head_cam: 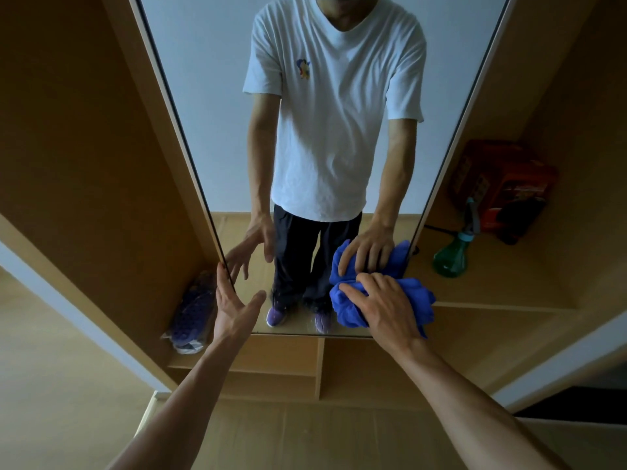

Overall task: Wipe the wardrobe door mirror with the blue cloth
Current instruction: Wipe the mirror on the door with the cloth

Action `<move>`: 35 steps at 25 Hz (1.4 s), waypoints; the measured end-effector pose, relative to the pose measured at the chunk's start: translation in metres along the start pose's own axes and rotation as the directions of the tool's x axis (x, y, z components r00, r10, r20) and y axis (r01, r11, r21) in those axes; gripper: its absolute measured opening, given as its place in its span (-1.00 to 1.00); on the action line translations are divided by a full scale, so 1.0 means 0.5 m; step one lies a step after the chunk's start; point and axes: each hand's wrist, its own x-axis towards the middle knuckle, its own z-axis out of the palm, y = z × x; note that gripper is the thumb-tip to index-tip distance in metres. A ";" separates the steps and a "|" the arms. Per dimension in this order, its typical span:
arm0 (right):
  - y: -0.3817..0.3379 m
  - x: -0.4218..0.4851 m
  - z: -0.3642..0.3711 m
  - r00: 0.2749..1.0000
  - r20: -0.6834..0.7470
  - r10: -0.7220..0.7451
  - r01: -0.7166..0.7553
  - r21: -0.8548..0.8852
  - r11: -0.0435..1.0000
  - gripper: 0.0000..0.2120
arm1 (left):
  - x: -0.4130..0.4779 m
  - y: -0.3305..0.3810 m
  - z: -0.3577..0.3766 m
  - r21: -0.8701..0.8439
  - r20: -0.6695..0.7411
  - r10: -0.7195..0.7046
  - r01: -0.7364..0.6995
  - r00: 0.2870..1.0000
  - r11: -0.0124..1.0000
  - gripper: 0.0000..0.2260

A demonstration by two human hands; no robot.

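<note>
The wardrobe door mirror (pixel 210 96) stands upright in front of me and reflects a person in a white shirt. My right hand (pixel 386 307) presses a bunched blue cloth (pixel 353 310) against the glass at the mirror's lower right corner. My left hand (pixel 232 300) is at the mirror's lower left edge, fingers spread along the edge and thumb out over the glass. It holds no object. Reflections of both hands and the cloth show just above them.
A green spray bottle (pixel 453 254) and a red box (pixel 502 188) sit on the wardrobe shelf right of the mirror. A purple item in a plastic bag (pixel 191 313) lies on the shelf at the left. Wooden wardrobe panels flank the mirror; low wooden compartments (pixel 319 364) lie below.
</note>
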 end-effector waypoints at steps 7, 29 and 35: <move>0.054 0.039 -0.131 0.939 -0.306 0.156 -0.137 0.082 0.987 -0.53 | -0.006 0.001 0.001 -0.016 -0.007 0.008 -0.008 1.000 1.000 -0.11; 0.024 -0.055 -0.016 0.892 0.093 0.442 -0.444 0.354 0.823 -0.51 | 0.003 -0.003 -0.032 -0.086 0.098 -0.007 0.015 0.995 0.996 -0.16; 0.020 -0.014 -0.048 0.754 -0.059 0.654 -0.374 0.780 0.502 -0.77 | 0.002 0.000 -0.040 -0.056 0.079 0.032 -0.028 0.996 0.998 -0.17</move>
